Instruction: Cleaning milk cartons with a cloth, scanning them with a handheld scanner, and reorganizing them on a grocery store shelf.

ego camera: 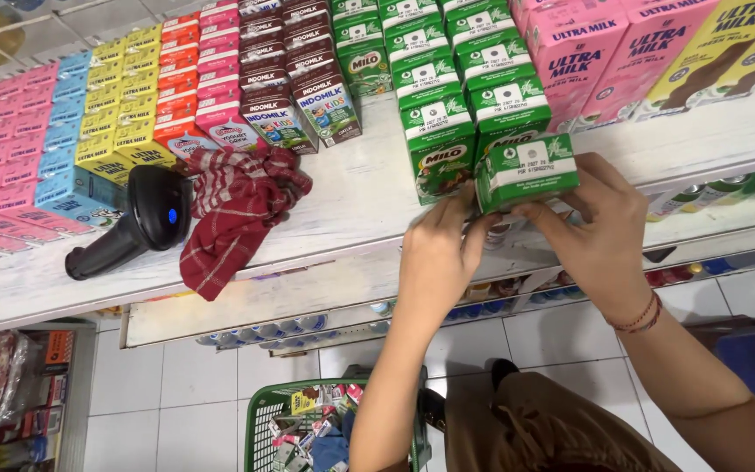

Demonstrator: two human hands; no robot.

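Green basket (264, 415) at six o'clock, packed with small packets. Green carton (524, 171) gripped between left hand (437, 258) and right hand (603, 236); pink, yellow, red cartons (146, 96) toward ten o'clock.

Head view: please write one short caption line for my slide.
Both hands, left hand and right hand, hold a green drink carton at the white shelf edge, near a black scanner.

Both hands hold one small green cardboard drink carton (526, 172) at the white shelf's (351, 205) front edge: the left hand (437, 253) grips it from seven o'clock, the right hand (600, 236) from four o'clock. At nine o'clock of the carton lie a crumpled red checked cloth (233, 210) and a black handheld barcode scanner (137, 220). A green plastic shopping basket (264, 415) stands on the floor at seven o'clock.
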